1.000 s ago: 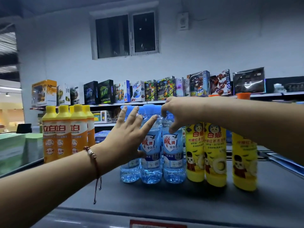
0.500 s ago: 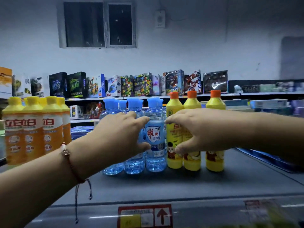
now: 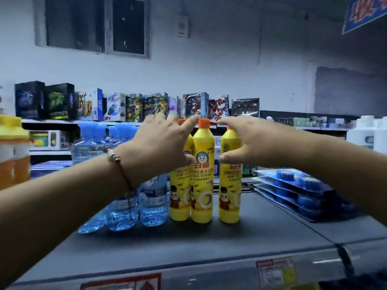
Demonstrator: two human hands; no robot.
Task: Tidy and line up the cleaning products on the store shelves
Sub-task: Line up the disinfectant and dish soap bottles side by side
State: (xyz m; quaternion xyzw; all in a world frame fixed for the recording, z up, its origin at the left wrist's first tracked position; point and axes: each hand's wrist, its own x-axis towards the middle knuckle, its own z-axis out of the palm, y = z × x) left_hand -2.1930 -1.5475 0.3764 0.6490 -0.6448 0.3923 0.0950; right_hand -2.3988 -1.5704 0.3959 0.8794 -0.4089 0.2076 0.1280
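Hands (image 3: 161, 145) flank upright yellow bottles (image 3: 202, 181).

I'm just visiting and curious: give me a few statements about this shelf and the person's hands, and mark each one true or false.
1. Three yellow bottles with orange caps stand upright on the shelf. True.
2. The left hand wears a glove. False: it is bare, with a beaded bracelet at the wrist.
3. Clear blue bottles stand to the left of the yellow ones. True.
4. The right hand lifts a yellow bottle off the shelf. False: all three stand on it.
5. The flat blue packs lie left of the yellow bottles. False: they lie to the right.
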